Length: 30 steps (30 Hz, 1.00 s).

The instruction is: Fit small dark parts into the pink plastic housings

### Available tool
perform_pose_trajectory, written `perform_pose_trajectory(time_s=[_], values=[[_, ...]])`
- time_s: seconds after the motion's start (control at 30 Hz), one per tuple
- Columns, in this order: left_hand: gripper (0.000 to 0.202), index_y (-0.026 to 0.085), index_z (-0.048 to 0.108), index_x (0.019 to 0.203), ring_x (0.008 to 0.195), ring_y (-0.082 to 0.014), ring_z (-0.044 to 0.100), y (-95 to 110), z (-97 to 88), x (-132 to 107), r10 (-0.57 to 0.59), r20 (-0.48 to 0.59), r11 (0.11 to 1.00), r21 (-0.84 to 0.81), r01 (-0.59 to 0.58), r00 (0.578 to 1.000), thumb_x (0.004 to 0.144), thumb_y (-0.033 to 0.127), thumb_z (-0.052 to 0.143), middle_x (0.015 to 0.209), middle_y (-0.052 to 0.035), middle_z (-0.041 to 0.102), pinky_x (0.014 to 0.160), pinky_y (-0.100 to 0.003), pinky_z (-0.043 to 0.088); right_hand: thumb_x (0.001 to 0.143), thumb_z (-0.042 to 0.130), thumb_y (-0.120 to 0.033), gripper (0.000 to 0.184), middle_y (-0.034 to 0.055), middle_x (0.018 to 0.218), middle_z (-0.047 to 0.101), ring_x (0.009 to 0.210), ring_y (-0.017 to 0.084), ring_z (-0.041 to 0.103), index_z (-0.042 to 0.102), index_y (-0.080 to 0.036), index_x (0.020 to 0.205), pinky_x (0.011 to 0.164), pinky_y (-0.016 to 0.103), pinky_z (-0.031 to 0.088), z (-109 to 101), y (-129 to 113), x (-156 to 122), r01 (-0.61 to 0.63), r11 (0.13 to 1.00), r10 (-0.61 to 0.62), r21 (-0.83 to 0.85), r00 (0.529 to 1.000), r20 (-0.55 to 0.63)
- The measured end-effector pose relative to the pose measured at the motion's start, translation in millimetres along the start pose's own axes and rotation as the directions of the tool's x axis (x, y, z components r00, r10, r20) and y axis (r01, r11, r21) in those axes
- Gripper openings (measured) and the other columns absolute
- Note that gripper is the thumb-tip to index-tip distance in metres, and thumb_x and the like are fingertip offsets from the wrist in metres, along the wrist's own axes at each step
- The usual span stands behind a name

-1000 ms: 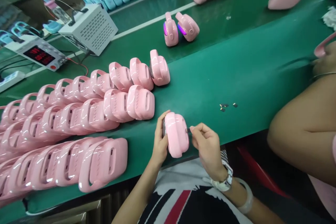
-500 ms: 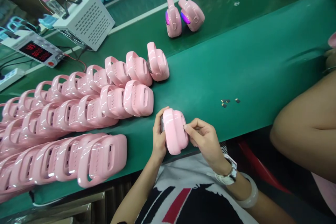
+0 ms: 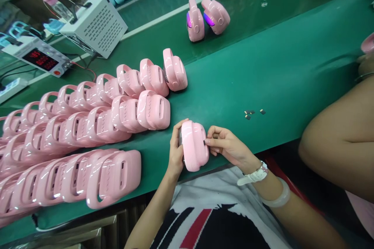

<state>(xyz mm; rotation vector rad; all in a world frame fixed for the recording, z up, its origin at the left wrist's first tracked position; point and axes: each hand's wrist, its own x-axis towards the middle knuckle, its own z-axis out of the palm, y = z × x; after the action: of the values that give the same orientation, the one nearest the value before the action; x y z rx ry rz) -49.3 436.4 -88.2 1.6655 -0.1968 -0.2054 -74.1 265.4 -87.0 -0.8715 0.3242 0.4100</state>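
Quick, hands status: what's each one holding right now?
Left hand: closed around the pink casing.
Right hand: pinching a small dark piece against that casing.

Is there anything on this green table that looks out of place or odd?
Yes. A few small dark chips lie loose on the green table, apart from the neat rows of pink plastic cases. Two pink cases glowing purple stand alone farther back, one tilted.

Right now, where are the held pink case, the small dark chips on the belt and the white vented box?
pink case (image 3: 194, 146), head view, its glossy rounded back.
small dark chips (image 3: 247, 112), head view, left pieces of the cluster.
white vented box (image 3: 97, 27), head view, its perforated top face.
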Motion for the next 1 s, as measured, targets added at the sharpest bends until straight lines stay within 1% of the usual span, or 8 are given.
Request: perform_pose_trajectory(time_s=[0.3,0.47,0.57,0.7,0.83,0.9,0.97,1.0], values=[[0.050,0.018,0.053,0.124,0.096,-0.0258,0.057,6.6,0.7,0.2,-0.049,-0.003,0.999,-0.013,0.049,0.999,0.082,0.045,0.053,0.114,-0.0091,0.060,0.086,-0.037,0.048,0.049,0.094,-0.031,0.041,-0.0086,0.046,0.052,0.041,0.005,0.046,0.056,-0.017,0.057,0.043,0.019,0.036,-2.5,-1.3,2.0,-0.008,1.000,0.008,-0.012,1.000,-0.004],[0.051,0.020,0.052,0.126,0.092,-0.0236,0.055,0.9,0.0,-1.4,-0.039,0.019,0.998,-0.054,0.040,0.999,0.083,0.047,0.053,0.110,-0.0071,0.059,0.084,-0.034,0.046,0.047,0.094,-0.026,0.039,-0.0061,0.054,0.059,0.042,0.005,0.052,0.057,-0.015,0.054,0.041,0.017,0.041,-3.2,-11.9,2.8,0.039,0.990,-0.040,-0.139,0.999,-0.004],[0.051,0.023,0.052,0.128,0.089,-0.0209,0.053,-4.5,0.8,-3.0,-0.063,0.035,0.994,-0.089,0.066,0.997,0.083,0.046,0.057,0.108,-0.0047,0.057,0.082,-0.032,0.046,0.046,0.094,-0.029,0.041,-0.0066,0.050,0.058,0.039,0.007,0.054,0.057,-0.016,0.056,0.039,0.017,0.045,-1.8,-19.2,4.6,-0.002,0.978,0.005,-0.207,1.000,0.015],[0.052,0.023,0.052,0.129,0.090,-0.0217,0.054,-3.8,-1.0,-2.2,-0.091,0.046,0.988,-0.122,0.096,0.995,0.082,0.045,0.058,0.110,-0.0057,0.057,0.082,-0.032,0.047,0.047,0.094,-0.032,0.043,-0.0117,0.041,0.049,0.033,0.004,0.045,0.054,-0.017,0.057,0.042,0.022,0.054,-0.1,-22.5,7.1,-0.032,0.966,0.043,-0.257,0.998,0.041],[0.050,0.024,0.053,0.125,0.099,-0.0236,0.056,7.8,-9.7,5.7,-0.151,0.142,0.987,-0.040,0.158,0.978,0.078,0.035,0.063,0.119,-0.0066,0.058,0.089,-0.034,0.047,0.050,0.092,-0.038,0.043,-0.0084,0.046,0.054,0.037,0.007,0.051,0.055,-0.018,0.060,0.041,0.020,0.050,-6.0,-23.9,3.5,-0.038,0.939,0.072,-0.342,0.994,0.088],[0.050,0.023,0.054,0.122,0.102,-0.0239,0.056,13.2,-13.9,11.0,-0.159,0.191,0.985,-0.033,0.168,0.969,0.074,0.032,0.066,0.118,-0.0060,0.059,0.093,-0.034,0.046,0.052,0.088,-0.045,0.044,-0.0059,0.049,0.057,0.041,0.009,0.054,0.055,-0.018,0.061,0.042,0.022,0.048,-9.5,-32.3,4.3,0.032,0.905,-0.001,-0.424,0.997,0.072],[0.049,0.022,0.056,0.119,0.105,-0.0242,0.057,16.6,-16.3,15.3,-0.135,0.206,0.988,-0.052,0.148,0.969,0.072,0.029,0.068,0.116,-0.0059,0.060,0.096,-0.033,0.045,0.057,0.081,-0.053,0.044,-0.0044,0.052,0.056,0.044,0.011,0.053,0.054,-0.020,0.062,0.044,0.025,0.048,-8.0,-49.4,14.6,0.174,0.799,-0.224,-0.575,0.974,-0.016],[0.048,0.021,0.056,0.117,0.106,-0.0243,0.057,17.6,-16.8,16.9,-0.122,0.208,0.989,-0.061,0.137,0.971,0.071,0.029,0.068,0.114,-0.0059,0.060,0.097,-0.033,0.045,0.060,0.077,-0.055,0.042,-0.0036,0.054,0.056,0.046,0.011,0.053,0.054,-0.020,0.064,0.046,0.026,0.048,-3.8,-60.6,24.9,0.237,0.717,-0.355,-0.655,0.933,-0.052]])
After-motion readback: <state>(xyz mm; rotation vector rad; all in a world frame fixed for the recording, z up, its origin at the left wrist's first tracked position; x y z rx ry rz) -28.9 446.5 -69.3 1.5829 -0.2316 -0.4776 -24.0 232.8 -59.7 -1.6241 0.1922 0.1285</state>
